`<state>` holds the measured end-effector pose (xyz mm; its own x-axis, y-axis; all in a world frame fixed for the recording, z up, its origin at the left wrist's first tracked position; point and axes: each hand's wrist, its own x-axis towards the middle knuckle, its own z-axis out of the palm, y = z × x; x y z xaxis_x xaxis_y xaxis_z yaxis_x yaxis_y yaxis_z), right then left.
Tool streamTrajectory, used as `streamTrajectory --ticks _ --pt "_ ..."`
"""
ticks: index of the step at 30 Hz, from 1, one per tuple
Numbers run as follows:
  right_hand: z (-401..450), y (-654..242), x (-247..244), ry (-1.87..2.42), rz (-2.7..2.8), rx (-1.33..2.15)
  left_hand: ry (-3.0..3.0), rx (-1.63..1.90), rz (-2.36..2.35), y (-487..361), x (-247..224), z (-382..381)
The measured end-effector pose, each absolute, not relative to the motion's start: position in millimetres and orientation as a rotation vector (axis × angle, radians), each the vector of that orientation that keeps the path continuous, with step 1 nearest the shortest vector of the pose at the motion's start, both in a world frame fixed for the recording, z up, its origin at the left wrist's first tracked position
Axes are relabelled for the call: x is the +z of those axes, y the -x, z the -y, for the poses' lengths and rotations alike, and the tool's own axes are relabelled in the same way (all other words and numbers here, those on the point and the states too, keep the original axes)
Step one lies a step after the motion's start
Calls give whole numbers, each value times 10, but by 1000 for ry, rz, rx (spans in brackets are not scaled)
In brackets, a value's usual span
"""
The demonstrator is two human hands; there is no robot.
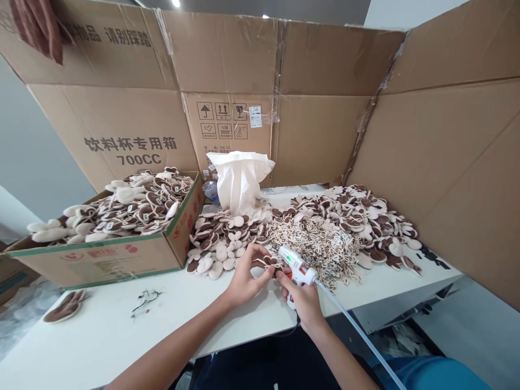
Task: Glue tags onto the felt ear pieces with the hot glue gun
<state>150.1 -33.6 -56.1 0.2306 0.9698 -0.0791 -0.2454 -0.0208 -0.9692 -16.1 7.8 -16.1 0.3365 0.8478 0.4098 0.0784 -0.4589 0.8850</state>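
The left hand (247,279) pinches a small brown piece (270,261) between thumb and fingers, just above the white table (179,319), in front of the heap of cord loops (320,249). The right hand (306,303) is closed around the glue gun (298,271), its thumb close by the piece; whether it touches is hard to tell, as the fingers partly hide it. Good handling here calls for a light pinch at the edges, a steady wrist, fingertips away from the hot nozzle, and the long glue stick (357,327) trailing freely.
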Motion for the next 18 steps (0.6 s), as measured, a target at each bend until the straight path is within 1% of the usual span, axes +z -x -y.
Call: streamTrajectory --ticks 7,18 --pt "330 -1494 -564 1182 807 1168 -1807 1004 -894 156 -139 -112" --pt "320 -1496 -592 1162 823 1187 -1782 952 -816 158 -178 -121"
